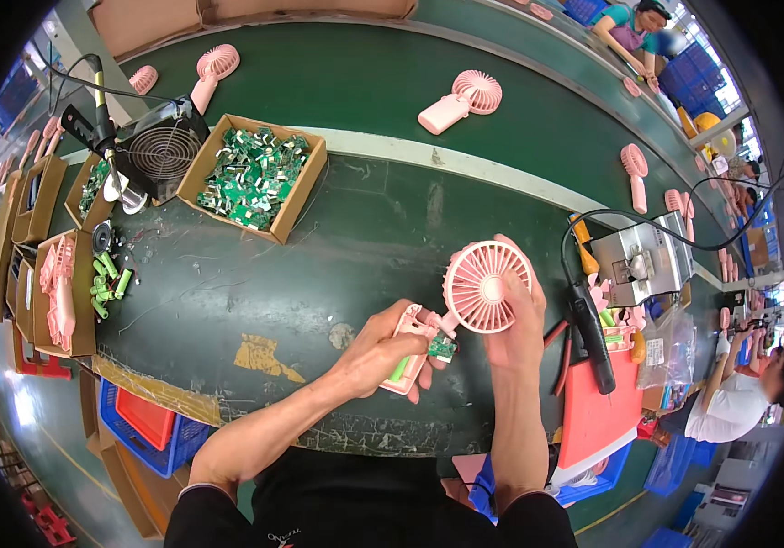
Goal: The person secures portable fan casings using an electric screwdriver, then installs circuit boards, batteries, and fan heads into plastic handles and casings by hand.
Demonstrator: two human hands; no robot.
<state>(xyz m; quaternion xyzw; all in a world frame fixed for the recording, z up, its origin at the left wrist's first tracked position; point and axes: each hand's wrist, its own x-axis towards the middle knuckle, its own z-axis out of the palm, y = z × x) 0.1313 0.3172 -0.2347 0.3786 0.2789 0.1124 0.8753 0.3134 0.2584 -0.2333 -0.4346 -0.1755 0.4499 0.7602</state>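
In front of me I hold a pink handheld fan above the dark green bench. My right hand (522, 338) is closed round its round caged head (490, 288), thumb on the front grille. The fan's handle (407, 376) is opened up, and my left hand (380, 352) grips it with the thumb across. Inside the handle shows a green battery cell (399, 369). A small green circuit board (442, 348) hangs out at the handle's side, beside my left fingertips. Part of the handle is hidden behind my left thumb and fingers.
A cardboard box of circuit boards (256, 178) stands at the back left, beside a soldering iron (105, 137) and a small black fan (162, 151). Loose green cells (111, 285) lie at left. A black electric screwdriver (590, 338) hangs at right. Pink fans (478, 92) lie on the belt.
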